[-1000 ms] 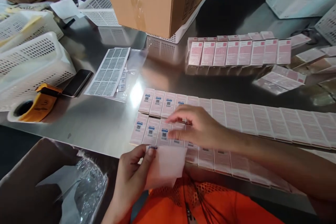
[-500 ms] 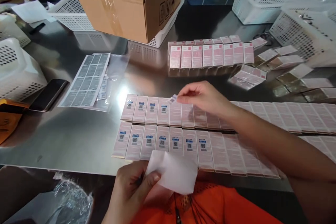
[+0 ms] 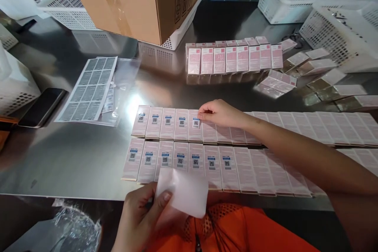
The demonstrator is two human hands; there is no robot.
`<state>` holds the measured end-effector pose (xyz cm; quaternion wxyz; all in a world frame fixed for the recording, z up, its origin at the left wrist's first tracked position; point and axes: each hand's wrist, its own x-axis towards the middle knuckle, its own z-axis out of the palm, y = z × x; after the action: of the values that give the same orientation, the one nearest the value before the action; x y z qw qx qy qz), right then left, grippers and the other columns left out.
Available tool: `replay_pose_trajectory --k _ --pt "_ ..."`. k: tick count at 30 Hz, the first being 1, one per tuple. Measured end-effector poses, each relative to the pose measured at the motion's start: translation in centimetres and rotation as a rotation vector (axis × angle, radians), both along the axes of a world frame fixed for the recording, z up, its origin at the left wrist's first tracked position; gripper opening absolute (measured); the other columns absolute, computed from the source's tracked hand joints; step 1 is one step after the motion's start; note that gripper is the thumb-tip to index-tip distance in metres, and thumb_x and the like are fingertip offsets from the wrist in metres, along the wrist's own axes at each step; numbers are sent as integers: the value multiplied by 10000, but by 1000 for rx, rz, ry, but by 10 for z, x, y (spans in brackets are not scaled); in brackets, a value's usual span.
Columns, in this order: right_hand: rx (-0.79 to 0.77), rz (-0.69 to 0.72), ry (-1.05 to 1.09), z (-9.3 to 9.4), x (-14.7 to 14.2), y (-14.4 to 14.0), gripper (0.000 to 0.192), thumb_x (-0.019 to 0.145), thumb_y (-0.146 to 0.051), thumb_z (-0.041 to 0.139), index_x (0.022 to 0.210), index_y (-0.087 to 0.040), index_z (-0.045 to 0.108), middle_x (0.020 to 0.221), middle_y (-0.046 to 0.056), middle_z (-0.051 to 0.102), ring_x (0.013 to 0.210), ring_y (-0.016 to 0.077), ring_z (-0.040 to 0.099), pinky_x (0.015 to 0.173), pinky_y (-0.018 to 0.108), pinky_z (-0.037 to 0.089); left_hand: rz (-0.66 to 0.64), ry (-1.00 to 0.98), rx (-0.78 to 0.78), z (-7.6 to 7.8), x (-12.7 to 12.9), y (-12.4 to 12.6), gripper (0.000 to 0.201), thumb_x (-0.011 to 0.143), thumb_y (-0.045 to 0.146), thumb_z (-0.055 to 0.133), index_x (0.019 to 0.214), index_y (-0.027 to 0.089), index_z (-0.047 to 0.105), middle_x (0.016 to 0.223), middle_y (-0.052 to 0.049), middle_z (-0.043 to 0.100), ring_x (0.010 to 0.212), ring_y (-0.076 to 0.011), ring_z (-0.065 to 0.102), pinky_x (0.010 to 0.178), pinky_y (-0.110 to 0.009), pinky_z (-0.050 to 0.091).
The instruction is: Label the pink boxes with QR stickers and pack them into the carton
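Two long rows of pale pink boxes [image 3: 245,169] lie side by side on the metal table. Several boxes at the left end of both rows bear small white and blue QR-code stickers [image 3: 182,121]. In the back row, my right hand [image 3: 217,113] pinches the edge of a QR-code sticker [image 3: 196,122], which lies against the fifth box from the left. Near the table's front edge, my left hand [image 3: 144,212] is closed on a curved white sheet of sticker paper [image 3: 184,191], thumb on top. The side of that sheet facing down is hidden.
A sheet of grey printed labels [image 3: 91,88] lies on a clear plastic bag, right of a black phone [image 3: 43,107]. Behind stand a cardboard carton [image 3: 126,8] on a white basket and more wrapped pink boxes [image 3: 233,60]. White baskets [image 3: 283,6] stand at the back right.
My right hand has lowered the QR-code sticker from above the back row onto the fifth box. My left hand still holds the white sheet. The view has shifted slightly.
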<state>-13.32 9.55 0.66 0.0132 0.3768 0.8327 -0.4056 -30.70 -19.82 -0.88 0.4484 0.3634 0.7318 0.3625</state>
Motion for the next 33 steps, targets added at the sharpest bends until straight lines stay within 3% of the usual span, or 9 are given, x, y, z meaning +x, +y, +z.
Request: replay_pose_trajectory --k 25,33 --pt "168 -27 -10 -8 -4 -7 167 897 -256 640 765 -177 702 749 9 705 656 119 588 631 271 364 -15 11 -45 -3 -1 0 467 886 575 609 694 153 671 661 -19 552 636 -141 422 596 -259 321" --pt "237 -28 65 -13 -4 -12 128 841 -199 680 716 -173 679 742 4 683 665 115 581 625 263 364 -10 18 -43 -3 -2 -2 444 880 558 628 716 150 692 701 -28 599 651 -145 442 604 -257 334"
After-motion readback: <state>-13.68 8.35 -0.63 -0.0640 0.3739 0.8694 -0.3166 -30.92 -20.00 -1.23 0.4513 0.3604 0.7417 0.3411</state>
